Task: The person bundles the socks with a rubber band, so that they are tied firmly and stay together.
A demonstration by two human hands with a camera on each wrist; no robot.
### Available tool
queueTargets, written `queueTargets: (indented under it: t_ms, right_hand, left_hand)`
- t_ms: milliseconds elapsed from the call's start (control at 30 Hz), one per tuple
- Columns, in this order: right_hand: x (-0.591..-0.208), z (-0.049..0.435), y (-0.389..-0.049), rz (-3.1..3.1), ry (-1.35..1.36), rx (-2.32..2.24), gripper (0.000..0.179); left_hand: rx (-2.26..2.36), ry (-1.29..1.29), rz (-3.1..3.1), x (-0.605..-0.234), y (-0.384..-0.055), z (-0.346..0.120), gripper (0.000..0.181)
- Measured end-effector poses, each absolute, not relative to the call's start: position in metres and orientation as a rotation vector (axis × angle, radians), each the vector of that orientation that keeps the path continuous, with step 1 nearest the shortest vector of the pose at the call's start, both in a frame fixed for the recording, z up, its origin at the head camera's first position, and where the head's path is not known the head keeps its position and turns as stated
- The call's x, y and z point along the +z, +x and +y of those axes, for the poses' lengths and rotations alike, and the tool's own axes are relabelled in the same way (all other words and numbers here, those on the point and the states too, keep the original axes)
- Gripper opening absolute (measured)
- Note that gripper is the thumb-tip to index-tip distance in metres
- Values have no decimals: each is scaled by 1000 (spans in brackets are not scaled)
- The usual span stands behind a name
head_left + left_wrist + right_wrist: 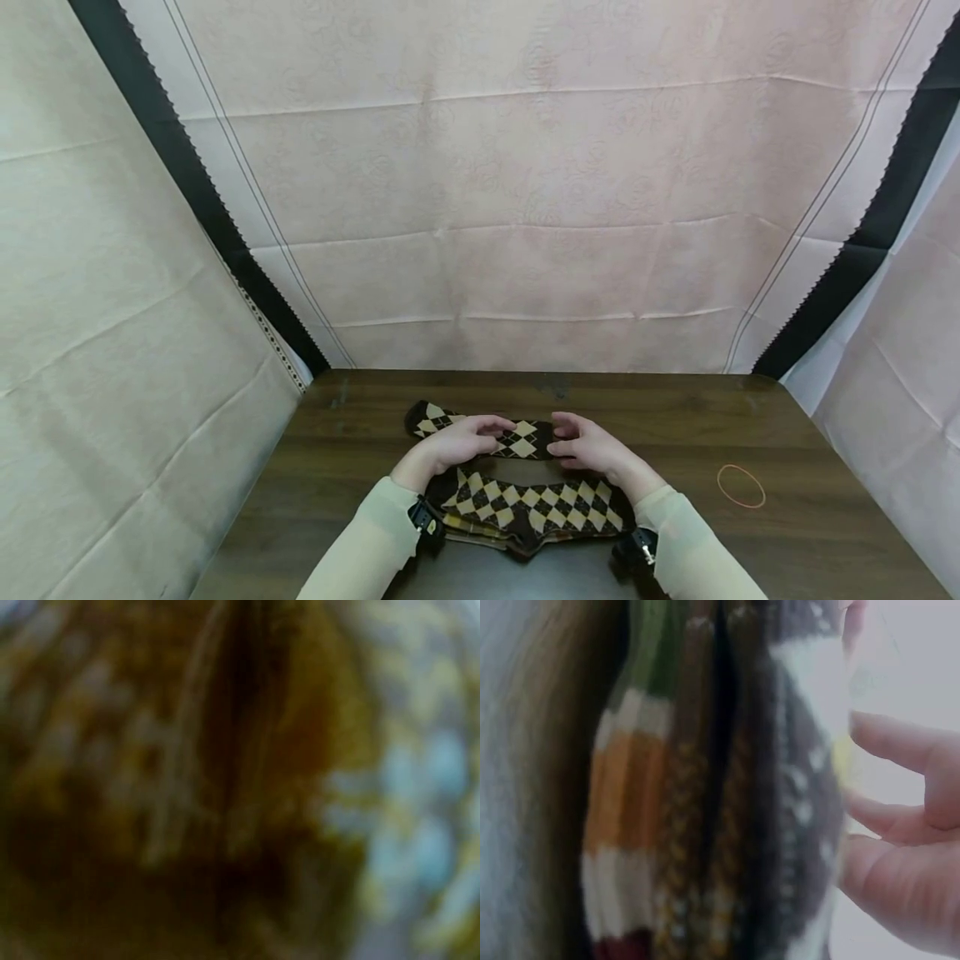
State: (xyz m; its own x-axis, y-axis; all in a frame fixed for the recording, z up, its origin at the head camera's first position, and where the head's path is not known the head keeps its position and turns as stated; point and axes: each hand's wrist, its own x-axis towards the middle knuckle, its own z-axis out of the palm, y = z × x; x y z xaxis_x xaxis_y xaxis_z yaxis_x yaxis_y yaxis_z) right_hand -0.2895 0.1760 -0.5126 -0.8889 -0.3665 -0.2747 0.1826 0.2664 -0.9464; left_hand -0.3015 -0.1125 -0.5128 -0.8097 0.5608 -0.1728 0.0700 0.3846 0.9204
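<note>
A brown argyle sock (522, 440) with cream diamonds lies across the table beyond a folded stack of socks (542, 507) in a similar pattern. Over the far sock's middle, my left hand (463, 442) reaches with loosely bent fingers. My right hand (592, 450) is at that sock's dark right end, thumb and fingers spread apart; whether the fingertips touch it I cannot tell. From the right wrist, layered socks (630, 802) with orange, white and green bands stand close, hiding the fingertips. The left wrist view is blurred, showing only brown and yellowish knit fabric (300, 750).
On the right side of the wooden table (675, 417) lies a thin orange rubber band (741, 487). Pale fabric walls (525, 208) with black edging strips rise behind and at both sides. Black devices are strapped to both wrists.
</note>
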Motion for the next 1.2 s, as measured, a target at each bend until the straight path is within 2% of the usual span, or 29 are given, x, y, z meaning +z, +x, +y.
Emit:
queueTargets:
  t_ms: [233,733,1067,1200]
  right_hand:
    - [-517,169,-290,2064,-83,-1744,59]
    - [-526,157,-285,2464,-194,-1502,28]
    - [-519,166,-280,2576,-171,-1466,24]
    - [-517,170,-280,2589,-197,-1462,27]
  left_hand:
    - [1425,546,2172,-515,-302,-112,44]
    - [1480,551,2176,-509,-304,-124,43]
    - [1593,303,2775,-513,-324,-179,34]
    - [1517,169,2910,-522,-327,-196,39]
